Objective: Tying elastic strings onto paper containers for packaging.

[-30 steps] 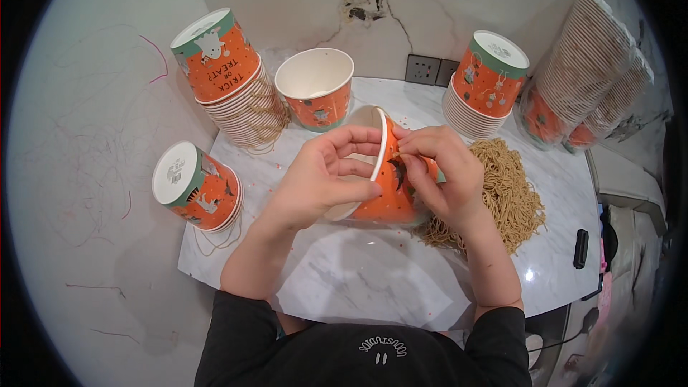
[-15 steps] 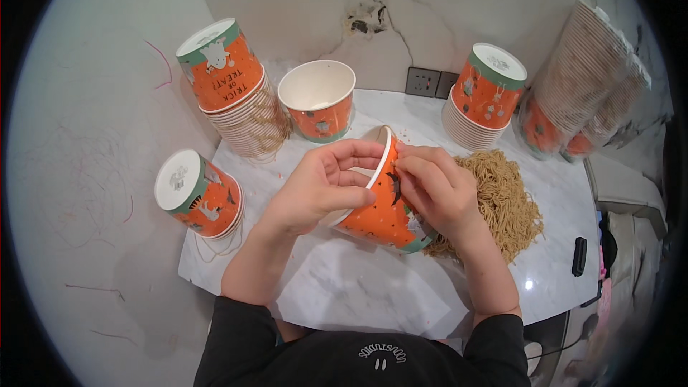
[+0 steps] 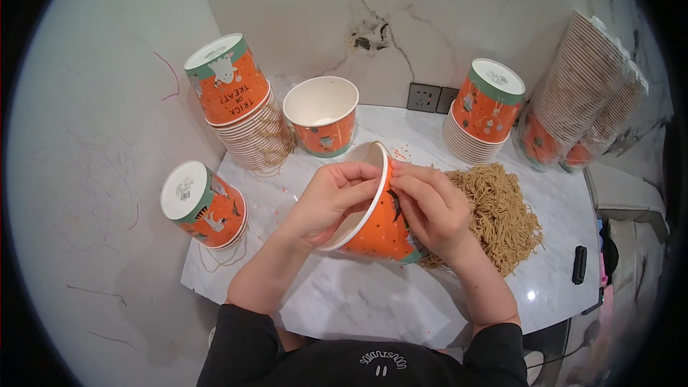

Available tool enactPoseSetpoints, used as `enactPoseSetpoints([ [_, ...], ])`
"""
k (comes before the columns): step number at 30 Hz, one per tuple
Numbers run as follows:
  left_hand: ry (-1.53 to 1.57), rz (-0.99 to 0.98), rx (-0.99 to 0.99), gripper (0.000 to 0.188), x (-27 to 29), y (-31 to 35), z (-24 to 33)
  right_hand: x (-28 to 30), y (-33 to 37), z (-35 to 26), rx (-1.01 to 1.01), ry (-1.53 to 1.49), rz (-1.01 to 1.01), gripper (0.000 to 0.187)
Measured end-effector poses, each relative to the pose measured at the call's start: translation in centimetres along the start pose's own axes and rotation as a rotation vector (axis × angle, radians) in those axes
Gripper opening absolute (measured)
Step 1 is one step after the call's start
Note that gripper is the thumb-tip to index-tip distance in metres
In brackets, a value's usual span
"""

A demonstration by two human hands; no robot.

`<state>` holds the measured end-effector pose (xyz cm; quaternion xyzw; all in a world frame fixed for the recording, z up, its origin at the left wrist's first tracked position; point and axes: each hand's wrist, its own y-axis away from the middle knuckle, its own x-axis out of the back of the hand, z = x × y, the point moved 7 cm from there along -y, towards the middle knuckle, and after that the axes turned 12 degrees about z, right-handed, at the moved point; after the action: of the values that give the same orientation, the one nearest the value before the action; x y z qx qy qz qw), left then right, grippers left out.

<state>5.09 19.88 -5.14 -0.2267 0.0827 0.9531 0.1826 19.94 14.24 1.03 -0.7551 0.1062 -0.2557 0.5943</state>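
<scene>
An orange paper bucket (image 3: 376, 233) with a green base band and white rim leans on its side before me, its mouth turned left. My left hand (image 3: 342, 197) reaches into that mouth, thumb and fingertips pinched together at the inner wall by the rim; what they pinch is too small to make out. Outside the same wall, just under the rim, my right hand (image 3: 433, 208) presses its closed fingertips against the bucket. A tangled heap of tan cord (image 3: 498, 215) lies right behind my right hand.
A single bucket stands upright (image 3: 320, 111) at the back. Upside-down stacks of buckets stand at back left (image 3: 233, 89), near left (image 3: 204, 204) and back right (image 3: 486, 111), with loose cords on the left ones. Plastic-wrapped stacks (image 3: 573, 86) are far right; a black object (image 3: 579, 265) lies below.
My left thumb has moved from the bucket's outer wall over the rim to the inside, meeting the fingers. The right hand stays at the outer wall. The whole view has shifted slightly.
</scene>
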Motion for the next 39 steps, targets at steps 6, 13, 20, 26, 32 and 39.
enactPoseSetpoints([
  [6, -0.164, 0.059, -0.005, 0.011, -1.5, 0.5, 0.1, 0.4, -0.3, 1.2, -0.153, -0.087, -0.126, 0.024],
  [13, -0.926, 0.317, -0.590, 0.011, -2.8, 2.7, 3.0, 0.9, 0.0, 2.5, -0.512, -0.126, -0.221, 0.013],
  [20, -1.226, 0.340, -0.946, 0.012, -5.1, 5.5, 5.1, 1.5, -1.2, -0.3, -0.528, -0.211, -0.108, 0.024],
  [26, -0.935, 0.130, -0.761, 0.008, -3.8, 5.0, 5.0, 1.5, -1.8, -2.7, -0.422, -0.203, -0.195, 0.052],
  [32, -0.933, 0.061, -0.571, 0.005, -4.1, 4.8, 4.0, 1.2, -0.6, -1.4, -0.582, -0.134, -0.253, 0.037],
  [39, -1.199, 0.106, -0.601, 0.004, -5.0, 5.3, 4.6, 0.8, 0.4, -0.7, -0.506, -0.075, -0.231, 0.022],
])
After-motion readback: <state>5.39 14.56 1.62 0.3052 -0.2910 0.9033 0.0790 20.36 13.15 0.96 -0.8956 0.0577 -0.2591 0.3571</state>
